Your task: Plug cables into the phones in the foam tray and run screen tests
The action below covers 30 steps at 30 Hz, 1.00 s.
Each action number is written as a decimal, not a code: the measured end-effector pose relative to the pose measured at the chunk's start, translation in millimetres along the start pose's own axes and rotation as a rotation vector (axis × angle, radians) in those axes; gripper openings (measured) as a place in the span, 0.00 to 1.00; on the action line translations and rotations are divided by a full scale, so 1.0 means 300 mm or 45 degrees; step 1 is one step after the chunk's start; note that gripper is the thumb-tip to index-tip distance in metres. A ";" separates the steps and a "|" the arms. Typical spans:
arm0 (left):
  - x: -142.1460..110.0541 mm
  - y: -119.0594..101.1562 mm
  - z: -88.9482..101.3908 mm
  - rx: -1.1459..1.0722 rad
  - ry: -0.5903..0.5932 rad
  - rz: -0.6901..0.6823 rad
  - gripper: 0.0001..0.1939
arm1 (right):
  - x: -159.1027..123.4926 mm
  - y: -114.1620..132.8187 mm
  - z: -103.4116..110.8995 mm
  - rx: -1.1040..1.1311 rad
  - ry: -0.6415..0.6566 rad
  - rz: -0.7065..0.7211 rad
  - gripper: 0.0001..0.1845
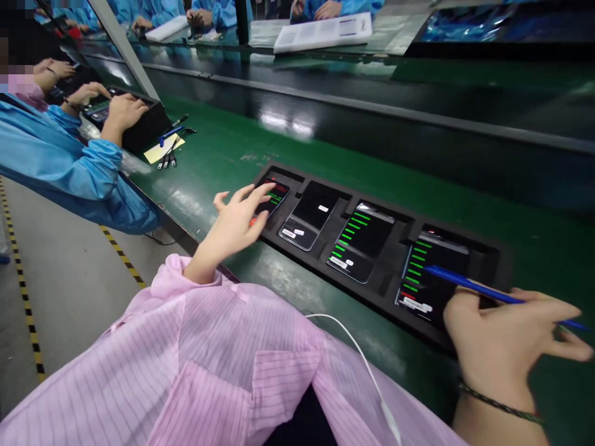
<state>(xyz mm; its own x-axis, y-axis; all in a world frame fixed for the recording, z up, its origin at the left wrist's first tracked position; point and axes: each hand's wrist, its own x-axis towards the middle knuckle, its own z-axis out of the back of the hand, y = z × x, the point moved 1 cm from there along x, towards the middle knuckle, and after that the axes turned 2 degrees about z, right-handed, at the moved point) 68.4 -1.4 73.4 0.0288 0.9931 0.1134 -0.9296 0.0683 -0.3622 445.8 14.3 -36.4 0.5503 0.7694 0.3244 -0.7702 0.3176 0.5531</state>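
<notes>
A black foam tray (395, 214) lies on the green bench and holds several phones with lit screens. My left hand (237, 220) rests with spread fingers on the leftmost phone (275, 192), fingertips touching its screen. My right hand (502, 341) grips a blue stylus pen (469, 287) whose tip lies over the rightmost phone (425, 279), which shows green lines. Two more phones (311, 217) (362, 241) sit between them in the tray.
A co-worker in a blue coat (69, 167) at the left works at another black tray (139, 124). A yellow note with pens and cables (167, 145) lies beside it. A white cable (367, 365) runs over my pink coat. White papers (325, 31) lie across the conveyor.
</notes>
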 end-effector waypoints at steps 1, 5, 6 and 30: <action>-0.019 0.057 0.000 0.016 -0.022 0.053 0.27 | -0.003 0.002 0.001 0.001 0.000 0.007 0.27; -0.079 0.182 -0.039 0.061 -0.019 0.134 0.25 | -0.007 0.005 -0.003 0.006 -0.021 0.002 0.26; -0.088 0.193 -0.048 0.048 0.004 0.131 0.25 | -0.005 0.004 -0.005 0.004 -0.019 -0.016 0.27; -0.045 0.227 -0.063 -0.096 -0.156 -0.044 0.23 | -0.007 -0.099 -0.030 0.152 -0.210 0.148 0.31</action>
<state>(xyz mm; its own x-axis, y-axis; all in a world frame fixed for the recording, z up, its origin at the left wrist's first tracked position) 11.6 -8.3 29.8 0.0110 0.9714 0.2371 -0.8985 0.1136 -0.4239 464.6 8.2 -60.6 0.5131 0.6929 0.5066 -0.7929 0.1568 0.5888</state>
